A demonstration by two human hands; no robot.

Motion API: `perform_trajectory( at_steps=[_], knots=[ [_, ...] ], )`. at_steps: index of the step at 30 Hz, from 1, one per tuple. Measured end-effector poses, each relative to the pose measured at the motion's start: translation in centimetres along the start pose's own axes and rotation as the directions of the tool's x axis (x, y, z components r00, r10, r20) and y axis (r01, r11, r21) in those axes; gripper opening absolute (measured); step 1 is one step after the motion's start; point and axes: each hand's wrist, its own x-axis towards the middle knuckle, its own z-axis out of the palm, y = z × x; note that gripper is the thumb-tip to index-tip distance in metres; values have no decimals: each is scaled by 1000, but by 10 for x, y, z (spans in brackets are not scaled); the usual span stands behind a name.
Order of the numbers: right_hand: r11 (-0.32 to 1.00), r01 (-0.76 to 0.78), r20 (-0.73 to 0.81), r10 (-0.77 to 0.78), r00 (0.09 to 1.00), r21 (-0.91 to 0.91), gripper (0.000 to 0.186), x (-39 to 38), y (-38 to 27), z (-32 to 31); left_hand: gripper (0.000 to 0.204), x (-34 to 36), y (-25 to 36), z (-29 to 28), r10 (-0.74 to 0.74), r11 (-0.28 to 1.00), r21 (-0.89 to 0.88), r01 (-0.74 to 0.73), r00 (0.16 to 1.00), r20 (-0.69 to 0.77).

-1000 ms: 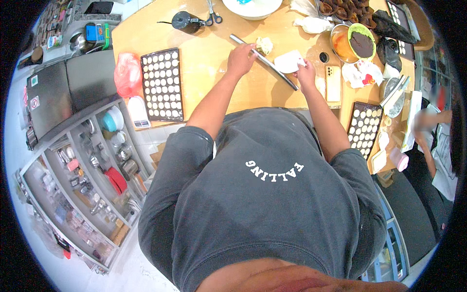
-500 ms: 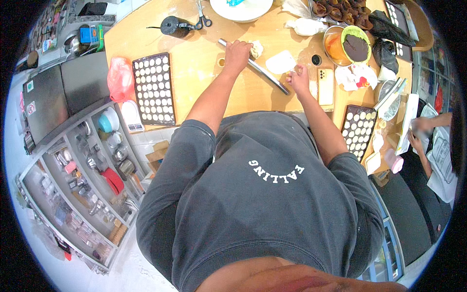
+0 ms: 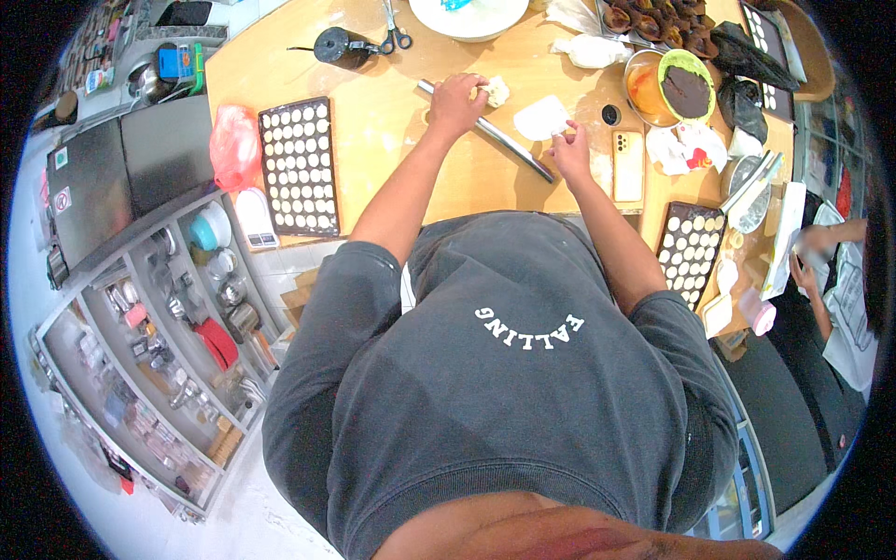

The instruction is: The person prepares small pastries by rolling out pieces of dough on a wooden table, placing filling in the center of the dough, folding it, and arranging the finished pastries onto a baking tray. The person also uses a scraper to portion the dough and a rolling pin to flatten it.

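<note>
My left hand [image 3: 456, 105] lies over the upper part of a metal rolling pin [image 3: 514, 144], its fingers stretched toward a lump of pale dough [image 3: 497, 91] just beyond. Whether the fingertips press on the dough is too small to tell. To the right of the pin, my right hand [image 3: 571, 152] has its fingers apart, one reaching to the edge of a flat white scraper [image 3: 539, 119] on the table. The pin slants across the wooden table [image 3: 383, 140], its lower end near my right hand.
Trays of small pale rounds stand left [image 3: 299, 168] and right [image 3: 689, 250]. A phone [image 3: 627, 166], a bowl of orange filling [image 3: 644, 89] and a green bowl of dark paste [image 3: 687, 91] are on the right. Scissors [image 3: 396, 37] lie far off. Another person's hands [image 3: 814, 261] work at far right.
My right hand's fingers have opened out and one now reaches the scraper's edge. My left fingers have straightened toward the dough. The rolling pin keeps its place on the table.
</note>
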Motion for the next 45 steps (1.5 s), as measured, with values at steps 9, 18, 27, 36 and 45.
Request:
perform_trajectory(
  at_steps=[9,18,27,36,45],
  knots=[
    [969,126,194,-168,967,211,35,-32,-37,14,25,-57,74,-49,-427,722,-573,389,901,74],
    [859,105,409,-342,846,501,40,-90,-85,49,27,-90,78,-84,-478,433,-784,445,851,219],
    [919,214,368,-335,868,331,27,-108,-82,67,21,-129,62,-107,-410,523,-719,457,875,258],
    [917,219,402,-348,847,334,29,-149,-95,99,24,-155,39,-120,-523,532,-753,387,849,67],
    [885,288,400,-429,810,365,27,-178,-99,129,20,-171,39,-186,-392,707,-633,316,920,21]
  ],
)
